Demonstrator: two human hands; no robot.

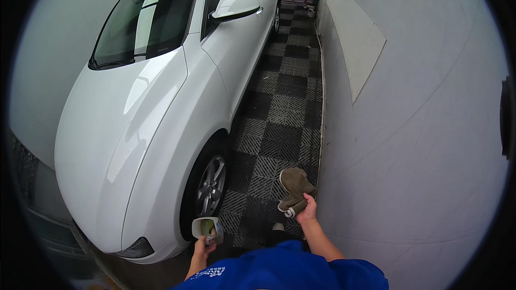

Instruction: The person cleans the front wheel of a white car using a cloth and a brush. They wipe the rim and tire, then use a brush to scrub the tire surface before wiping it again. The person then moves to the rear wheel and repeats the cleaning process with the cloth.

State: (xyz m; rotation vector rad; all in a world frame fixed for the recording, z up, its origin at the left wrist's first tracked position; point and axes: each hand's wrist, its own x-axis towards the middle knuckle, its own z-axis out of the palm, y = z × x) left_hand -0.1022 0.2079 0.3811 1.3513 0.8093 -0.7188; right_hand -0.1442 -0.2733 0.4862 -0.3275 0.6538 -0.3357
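Note:
My left hand [201, 248] grips a whitish open-topped container [219, 233] by its near rim. Something greenish and a brownish piece lie inside it, too small to name. In my right hand [308, 210] hangs a folded brown-grey cloth [297, 187] with pale edging, held by its lower right part. Left of me stands a white car [161, 129], its front wheel [211, 187] just beyond the container. Neither hand touches the car.
A narrow aisle of black and grey slotted floor tiles [286, 108] runs between the car and a pale wall [403, 149] on my right. The car's side mirror [238, 6] juts over the aisle. Pots or buckets [310, 6] stand at its far end.

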